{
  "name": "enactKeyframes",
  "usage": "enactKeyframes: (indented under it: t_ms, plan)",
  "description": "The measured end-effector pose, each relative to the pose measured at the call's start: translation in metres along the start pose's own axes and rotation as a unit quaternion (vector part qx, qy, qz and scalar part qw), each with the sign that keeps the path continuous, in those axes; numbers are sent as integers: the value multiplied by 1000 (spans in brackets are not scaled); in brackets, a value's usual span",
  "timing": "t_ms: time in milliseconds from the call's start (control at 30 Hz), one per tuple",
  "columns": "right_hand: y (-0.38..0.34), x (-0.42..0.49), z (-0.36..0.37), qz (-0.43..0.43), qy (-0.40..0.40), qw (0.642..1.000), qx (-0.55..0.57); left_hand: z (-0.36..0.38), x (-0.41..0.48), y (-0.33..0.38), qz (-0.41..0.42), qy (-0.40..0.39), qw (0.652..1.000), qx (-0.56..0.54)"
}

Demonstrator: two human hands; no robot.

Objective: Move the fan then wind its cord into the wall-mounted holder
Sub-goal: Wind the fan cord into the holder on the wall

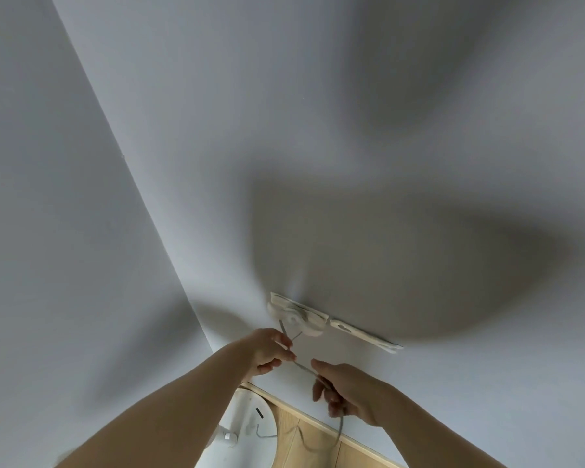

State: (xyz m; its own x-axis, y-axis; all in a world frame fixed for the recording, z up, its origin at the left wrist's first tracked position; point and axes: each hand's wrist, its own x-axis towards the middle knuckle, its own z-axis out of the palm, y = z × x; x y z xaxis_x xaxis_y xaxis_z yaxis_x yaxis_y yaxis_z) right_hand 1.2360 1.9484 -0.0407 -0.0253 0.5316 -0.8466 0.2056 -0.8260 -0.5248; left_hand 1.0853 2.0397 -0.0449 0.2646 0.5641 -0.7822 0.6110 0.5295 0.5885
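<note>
Fan base (247, 430): white round disc standing on the floor close under your arms, just beside the wall; only the base and a bit of the stem are showing, so you cannot tell the fan's full build from this view.
Floor (304, 444): pale wood boards meeting the wall at a light skirting strip; slack cord is lying loose on it.
Right hand (348, 388): you are closing your fingers loosely round the cord, feeding it upward while the tail is hanging down to the floor.
Left hand (269, 349): you are pinching the cord between thumb and fingertips, just below the holder.
Cord (306, 369): thin, grey, limp and light; it is running taut between your two hands and sagging elsewhere. It probably bends without resistance and may slip off if tension drops, so keep taking hold close to the holder.
Holder (298, 319): small whitish fitting fixed on the wall, with a strand of cord already reaching it; a flat pale strip is sitting just beside it to the right.
Wall (318, 130): plain, smooth and white, meeting a second wall in a corner at the left; your shadow is falling broadly across it.
</note>
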Motion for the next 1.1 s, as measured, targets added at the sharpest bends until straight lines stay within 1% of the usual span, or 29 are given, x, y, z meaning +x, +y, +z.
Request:
enactKeyframes:
  t_ms: [100,167,200,267,333,367,400,467,533,600,633,733,833,900,1000,1033,1100]
  plan:
    - [8,-6,-13,8,58,997,-57,2,-5,0,11,15,1000,-17]
    - [14,-9,-22,24,105,993,-56,3,-9,2,33,34,998,-44]
    - [16,-11,-25,29,126,991,-39,4,-11,5,57,60,995,-47]
    - [16,-13,-28,28,161,986,-11,7,-13,8,108,160,981,-25]
    - [11,-16,-27,27,184,983,-1,13,-18,7,163,272,948,13]
    - [8,-17,-25,26,194,981,6,15,-22,6,193,308,931,36]
    - [5,-19,-24,20,206,978,15,16,-25,4,226,328,915,70]
    - [1,-18,-23,-1,232,972,38,17,-28,3,304,332,873,187]
    - [-2,-17,-23,-36,262,962,67,18,-31,5,349,295,824,335]
    - [-5,-15,-23,-74,290,951,77,17,-34,7,345,254,780,456]
    - [-7,-15,-24,-82,303,946,81,15,-34,6,333,236,764,499]
    - [-13,-18,-23,-103,323,936,97,8,-35,2,285,189,734,587]
    - [-21,-29,-20,-126,311,929,155,0,-33,1,254,154,730,615]
    - [-28,-41,-17,-143,282,924,217,-1,-34,2,245,140,746,603]
    - [-39,-56,-13,-160,215,913,307,1,-39,8,253,140,794,535]
    - [-43,-57,-12,-163,196,912,321,1,-41,10,261,153,812,499]
    - [-54,-59,-9,-168,165,916,326,-1,-45,11,281,209,851,391]
